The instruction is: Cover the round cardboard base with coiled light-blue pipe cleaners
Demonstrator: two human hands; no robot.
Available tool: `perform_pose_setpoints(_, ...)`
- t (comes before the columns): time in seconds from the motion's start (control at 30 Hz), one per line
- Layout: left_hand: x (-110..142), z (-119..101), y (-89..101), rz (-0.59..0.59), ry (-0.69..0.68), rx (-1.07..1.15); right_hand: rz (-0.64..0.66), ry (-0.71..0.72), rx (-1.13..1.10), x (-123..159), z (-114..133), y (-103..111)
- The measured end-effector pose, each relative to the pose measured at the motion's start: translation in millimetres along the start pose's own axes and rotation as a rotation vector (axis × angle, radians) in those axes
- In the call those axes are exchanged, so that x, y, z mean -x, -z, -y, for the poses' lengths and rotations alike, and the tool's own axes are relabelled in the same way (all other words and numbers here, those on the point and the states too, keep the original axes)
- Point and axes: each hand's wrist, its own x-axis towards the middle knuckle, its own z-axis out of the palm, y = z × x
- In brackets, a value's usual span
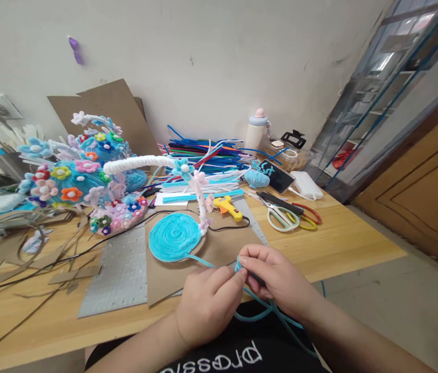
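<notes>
A turquoise pipe cleaner (201, 260) runs from a flat coiled spiral disc (174, 235) to my hands. My left hand (210, 301) is closed, pinching this strand near its fingertips. Against it, my right hand (269, 272) is closed on the same strand, a small blue bit showing between the fingers. Something dark shows under the right fingers; I cannot make out what it is. Further blue strands (257, 317) hang in loops below the hands, over the lap. Attached at the disc's right edge, a white fuzzy arched stem (141, 163) carries small flowers.
Cardboard (164, 282) and a grey cutting mat (112, 285) lie under the disc. Behind are a yellow glue gun (228, 207), scissors (283, 217), a phone (279, 177), a bottle (256, 134) and piled pipe cleaners (203, 155). Flowered pieces (69, 181) and cardboard scraps (73, 274) occupy the left.
</notes>
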Motion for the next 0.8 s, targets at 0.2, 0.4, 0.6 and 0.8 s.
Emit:
perform_pose_setpoints(0.2,-3.4,-3.4,2.0,0.008,0.041,-0.009,0.081,0.022,-0.034,1.5,3.1,2.3)
perform_pose_setpoints(0.4,-1.1,-4.9,3.0,0.089,0.040,0.050,0.139,-0.056,-0.013,-1.8,1.3,8.9)
perform_pose_setpoints(0.6,-0.8,-5.1,0.4,0.087,0.473,0.453,0.309,-0.092,-0.017,-3.1,0.8,15.8)
perform_pose_setpoints(0.8,-5.6,2.1,15.4,0.244,0.260,0.418,0.456,-0.244,-0.007,-4.6,5.9,22.8)
